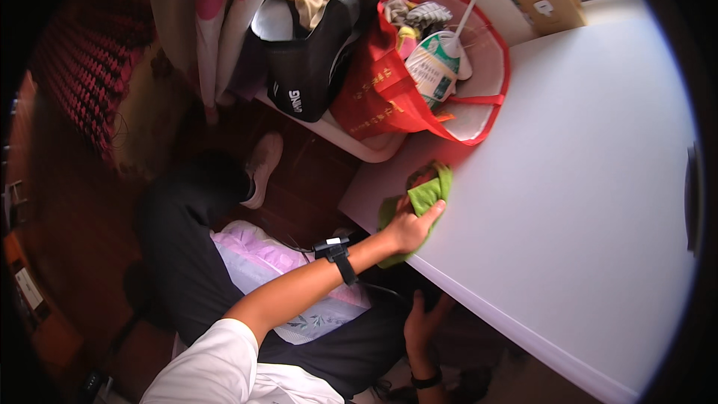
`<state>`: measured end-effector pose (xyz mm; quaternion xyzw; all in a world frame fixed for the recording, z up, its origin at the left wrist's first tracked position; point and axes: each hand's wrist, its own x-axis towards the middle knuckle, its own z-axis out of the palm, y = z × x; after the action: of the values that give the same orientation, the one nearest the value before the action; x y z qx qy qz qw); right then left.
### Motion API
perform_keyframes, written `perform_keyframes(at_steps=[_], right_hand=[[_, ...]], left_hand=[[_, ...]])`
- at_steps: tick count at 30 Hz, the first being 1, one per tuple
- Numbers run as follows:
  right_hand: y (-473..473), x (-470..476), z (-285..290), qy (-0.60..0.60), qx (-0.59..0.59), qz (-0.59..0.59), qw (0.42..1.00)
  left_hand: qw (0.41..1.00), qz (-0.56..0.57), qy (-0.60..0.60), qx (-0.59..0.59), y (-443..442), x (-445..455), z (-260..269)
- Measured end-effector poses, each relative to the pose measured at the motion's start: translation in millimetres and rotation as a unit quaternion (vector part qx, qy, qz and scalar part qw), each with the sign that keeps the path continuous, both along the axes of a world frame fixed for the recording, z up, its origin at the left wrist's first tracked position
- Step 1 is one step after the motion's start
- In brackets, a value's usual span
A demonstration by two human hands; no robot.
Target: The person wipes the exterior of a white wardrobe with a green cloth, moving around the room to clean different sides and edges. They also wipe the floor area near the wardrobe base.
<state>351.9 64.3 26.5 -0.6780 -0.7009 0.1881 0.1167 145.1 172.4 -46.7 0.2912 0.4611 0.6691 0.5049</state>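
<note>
My left hand (412,227) grips a bunched green cloth (429,193) and presses it on the near corner of a white tabletop (561,179). Part of the cloth hangs over the table's front edge. A black strap with a small device (336,255) circles the left wrist. Lower down, my right hand (423,322) is in shadow just below that edge, its fingers apart and nothing seen in it. It wears a dark wristband (426,377).
A red bag (387,84) filled with odds and ends, including a hand fan (435,67), leans against the table's left side. Beside it stands a black bag (305,73). A patterned curtain (210,28) hangs at upper left. Under my legs is a purple-and-white cushion or bag (263,252).
</note>
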Motion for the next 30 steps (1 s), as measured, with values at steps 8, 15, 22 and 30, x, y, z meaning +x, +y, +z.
perform_keyframes(at_steps=[8,15,22,30], right_hand=[[-1,-2,-3,0.017,0.023,-0.059,0.998],[-8,-4,4,0.028,-0.031,-0.105,0.994],[-7,-14,14,-0.041,-0.063,-0.147,0.986],[1,-9,14,-0.044,-0.065,-0.156,0.985]], left_hand=[[0.974,-0.03,-0.023,-0.223,0,0,-118],[0.958,-0.001,0.049,-0.284,9,25,-225],[0.911,-0.115,0.229,-0.322,13,66,-414],[0.922,-0.069,0.133,-0.357,20,40,-337]])
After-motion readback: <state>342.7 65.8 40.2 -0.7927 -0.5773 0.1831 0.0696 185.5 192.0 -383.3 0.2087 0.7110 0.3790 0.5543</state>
